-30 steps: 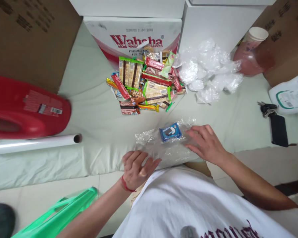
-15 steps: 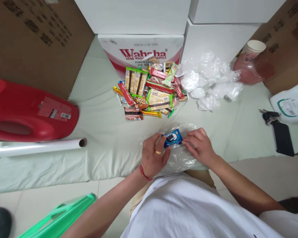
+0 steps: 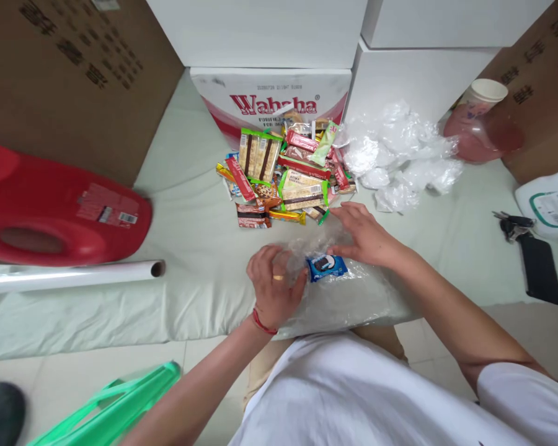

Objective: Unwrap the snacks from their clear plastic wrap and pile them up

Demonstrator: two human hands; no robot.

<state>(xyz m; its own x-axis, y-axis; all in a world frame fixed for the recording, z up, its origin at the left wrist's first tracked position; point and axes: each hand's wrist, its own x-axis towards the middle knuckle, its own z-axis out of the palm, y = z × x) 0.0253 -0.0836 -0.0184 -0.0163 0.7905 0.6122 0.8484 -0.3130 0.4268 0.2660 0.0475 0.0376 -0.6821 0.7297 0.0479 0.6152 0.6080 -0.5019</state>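
A small blue snack packet with a dark cookie pictured on it (image 3: 326,267) lies flat on a crumpled clear plastic bag (image 3: 353,303) near the table's front edge. My left hand (image 3: 275,285) is left of the packet, its fingers curled on the film at the bag's left side, with the thumb close to the packet. Stretched over the bag's far right side is my right hand (image 3: 367,235), fingers spread and thumb near the packet's top edge. Just beyond lies a pile of wrapped snack bars and biscuits (image 3: 304,189).
Crumpled clear plastic bags (image 3: 395,152) lie right of the pile, before white boxes (image 3: 421,77). A red jug (image 3: 65,210) and a white roll (image 3: 74,275) are at left. A paper cup (image 3: 483,93), white bottle (image 3: 549,207), and black phone with keys (image 3: 539,266) are at right.
Both hands have let go of the blue packet, which now rests on the plastic bag. My left hand has shifted left; my right hand has moved forward and opened out.
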